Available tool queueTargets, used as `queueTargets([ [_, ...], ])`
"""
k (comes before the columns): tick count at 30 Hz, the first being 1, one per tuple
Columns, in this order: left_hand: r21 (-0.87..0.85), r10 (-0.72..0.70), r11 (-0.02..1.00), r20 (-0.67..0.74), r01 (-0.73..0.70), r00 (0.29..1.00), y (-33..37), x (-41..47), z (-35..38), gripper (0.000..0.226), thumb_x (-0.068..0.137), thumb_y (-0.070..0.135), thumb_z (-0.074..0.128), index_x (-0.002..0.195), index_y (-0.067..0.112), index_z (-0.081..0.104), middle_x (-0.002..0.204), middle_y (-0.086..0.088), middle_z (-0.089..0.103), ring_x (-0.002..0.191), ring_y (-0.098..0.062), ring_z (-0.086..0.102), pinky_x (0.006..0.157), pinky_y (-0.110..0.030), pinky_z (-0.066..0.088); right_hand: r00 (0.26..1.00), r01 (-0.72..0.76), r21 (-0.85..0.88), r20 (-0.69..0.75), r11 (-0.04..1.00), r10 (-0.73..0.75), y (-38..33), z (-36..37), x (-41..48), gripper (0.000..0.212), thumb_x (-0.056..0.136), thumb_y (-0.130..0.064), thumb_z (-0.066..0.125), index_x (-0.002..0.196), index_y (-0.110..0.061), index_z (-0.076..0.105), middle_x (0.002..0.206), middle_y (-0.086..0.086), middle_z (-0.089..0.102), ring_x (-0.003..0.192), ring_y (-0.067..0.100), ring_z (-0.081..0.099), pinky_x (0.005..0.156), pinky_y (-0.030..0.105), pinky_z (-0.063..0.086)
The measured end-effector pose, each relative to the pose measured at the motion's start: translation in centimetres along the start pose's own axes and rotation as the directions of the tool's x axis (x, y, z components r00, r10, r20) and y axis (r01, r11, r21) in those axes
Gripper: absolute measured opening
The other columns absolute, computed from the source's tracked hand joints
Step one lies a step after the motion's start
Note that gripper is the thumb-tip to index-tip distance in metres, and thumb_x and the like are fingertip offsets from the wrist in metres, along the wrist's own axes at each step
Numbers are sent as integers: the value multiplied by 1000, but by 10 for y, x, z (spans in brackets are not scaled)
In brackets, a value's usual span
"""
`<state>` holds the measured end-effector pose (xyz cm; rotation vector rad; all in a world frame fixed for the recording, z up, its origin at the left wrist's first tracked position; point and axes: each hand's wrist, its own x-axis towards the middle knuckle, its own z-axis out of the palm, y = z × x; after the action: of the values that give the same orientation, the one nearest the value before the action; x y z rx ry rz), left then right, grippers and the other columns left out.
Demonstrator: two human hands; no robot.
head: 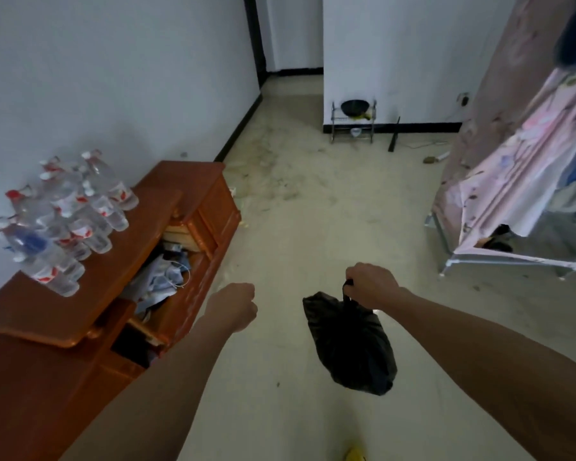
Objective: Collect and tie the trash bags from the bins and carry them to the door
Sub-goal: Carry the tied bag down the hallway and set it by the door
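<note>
A tied black trash bag point(350, 344) hangs above the pale floor, low in the middle of the view. My right hand point(371, 286) grips its knotted top, fingers curled round the neck. My left hand point(235, 306) is held out to the left of the bag as a loose fist with nothing in it. Far ahead a dark doorway opening point(263, 38) leads into a passage.
A wooden cabinet point(193, 194) runs along the left wall, its drawers open and stuffed with cloth, with several plastic water bottles point(67, 221) on top. A fabric wardrobe point(519, 154) stands at the right. A small metal rack point(353, 121) with a black pan stands against the far wall.
</note>
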<state>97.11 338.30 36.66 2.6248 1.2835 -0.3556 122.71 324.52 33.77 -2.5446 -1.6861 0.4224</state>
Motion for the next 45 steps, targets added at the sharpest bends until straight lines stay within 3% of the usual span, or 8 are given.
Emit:
queueTargets([
  [4,-41,-9,999,-22,8,1000,-12,106,-40,28,90,28,49,114,18,58,123,-7,59,112,-26,56,93,-36,47,1000,23,-15,14,1000,-23,11,-38,122,23,92,-32,50,100,-15,63,88,-1,48,80,20,50,68,28,37],
  [11,-32,-41,999,-26,40,999,-67,341,-95,29,92,26,48,117,15,57,123,-7,60,112,-25,56,87,-33,44,999,2,-58,34,998,0,29,-71,372,20,92,-34,51,94,-17,62,90,0,53,79,20,50,66,28,37],
  [14,-24,-42,999,29,43,999,-90,437,-129,25,89,24,47,110,15,57,117,-7,61,106,-26,58,82,-33,45,997,-41,-58,68,997,44,34,-94,464,16,92,-34,52,86,-20,57,89,0,53,78,21,51,64,29,38],
  [19,-17,-12,1000,18,13,1000,-116,610,-213,10,87,24,46,91,19,54,107,-7,64,92,-26,60,69,-29,41,996,-84,26,-10,996,85,39,-160,617,18,90,-33,53,88,-17,61,90,4,59,77,23,53,63,29,39],
  [24,-29,44,999,-2,-44,999,-106,777,-271,27,93,24,47,117,15,56,123,-6,56,105,-26,58,78,-31,41,994,-101,69,-44,993,104,62,-202,773,19,92,-31,49,91,-15,60,86,3,56,77,24,55,61,30,38],
  [32,-57,-13,998,40,15,999,-110,1042,-325,25,92,26,48,113,15,57,116,-7,61,100,-25,59,85,-35,49,1000,-31,98,7,995,31,120,-238,1051,21,93,-28,49,97,-13,62,94,7,64,77,23,52,64,30,39],
  [38,-101,-75,992,25,77,997,-132,1201,-398,29,93,27,47,119,15,55,117,-7,59,99,-23,58,73,-27,39,1000,0,92,-21,996,2,155,-305,1238,21,93,-31,47,98,-15,60,93,7,62,78,25,53,64,31,39],
  [45,-111,-86,990,38,89,996,-169,1418,-443,32,93,30,48,120,15,56,123,-8,58,108,-26,58,86,-30,46,1000,6,44,-11,999,-6,188,-334,1462,21,91,-33,47,97,-17,60,102,8,66,91,30,61,69,33,43],
])
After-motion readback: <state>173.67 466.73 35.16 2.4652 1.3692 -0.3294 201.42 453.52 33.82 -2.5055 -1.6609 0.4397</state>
